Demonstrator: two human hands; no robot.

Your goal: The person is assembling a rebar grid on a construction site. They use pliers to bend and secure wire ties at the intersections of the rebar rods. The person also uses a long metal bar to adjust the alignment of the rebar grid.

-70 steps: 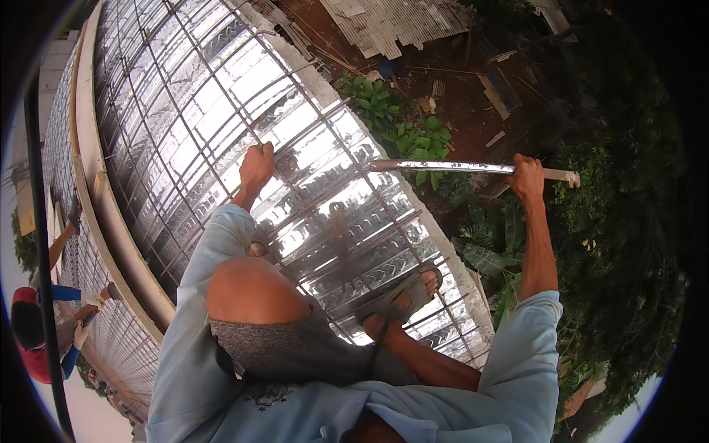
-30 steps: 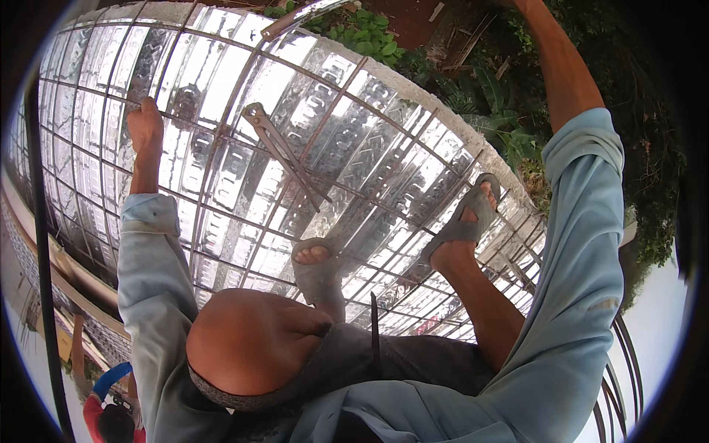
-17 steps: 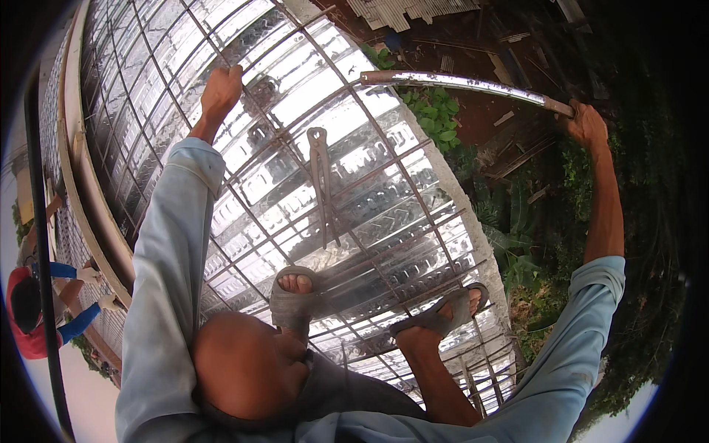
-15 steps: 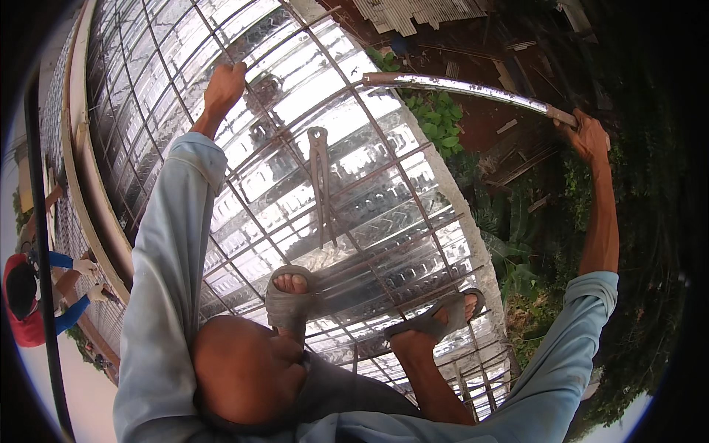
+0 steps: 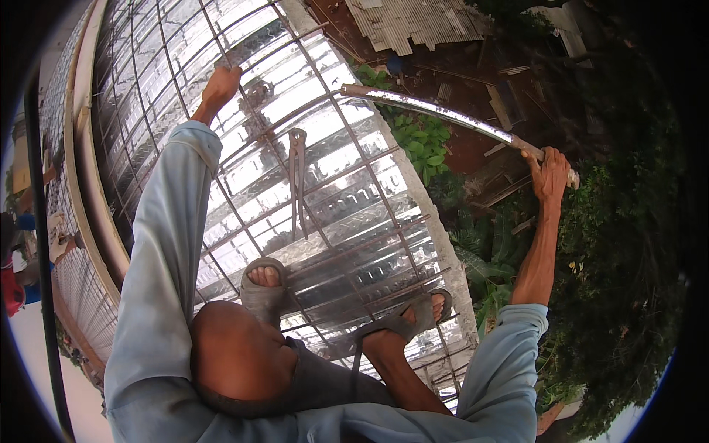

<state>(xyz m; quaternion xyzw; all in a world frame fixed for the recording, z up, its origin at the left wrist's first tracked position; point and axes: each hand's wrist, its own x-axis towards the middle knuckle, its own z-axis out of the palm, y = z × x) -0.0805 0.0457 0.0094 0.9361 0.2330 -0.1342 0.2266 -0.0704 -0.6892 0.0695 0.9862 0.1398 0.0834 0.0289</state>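
My left hand is closed around a thin steel bar of the rebar mesh. Out past the slab's right edge, my right hand grips the end of a long metal bar. This bar has a shiny middle and rusty ends, and its far end meets a mesh rod near the edge. A pair of long-handled pincers lies on the mesh between my hands, touched by neither. My sandalled feet stand on the mesh nearer to me.
Shiny ribbed metal decking lies under the mesh. Its rough concrete edge drops away on the right to plants and scrap boards. Wooden formwork runs along the left, where a co-worker is partly visible behind a dark pole.
My right hand has come nearer and inward, swinging its end of the metal bar toward me. My left hand keeps its grip on the mesh. The view has shifted slightly.
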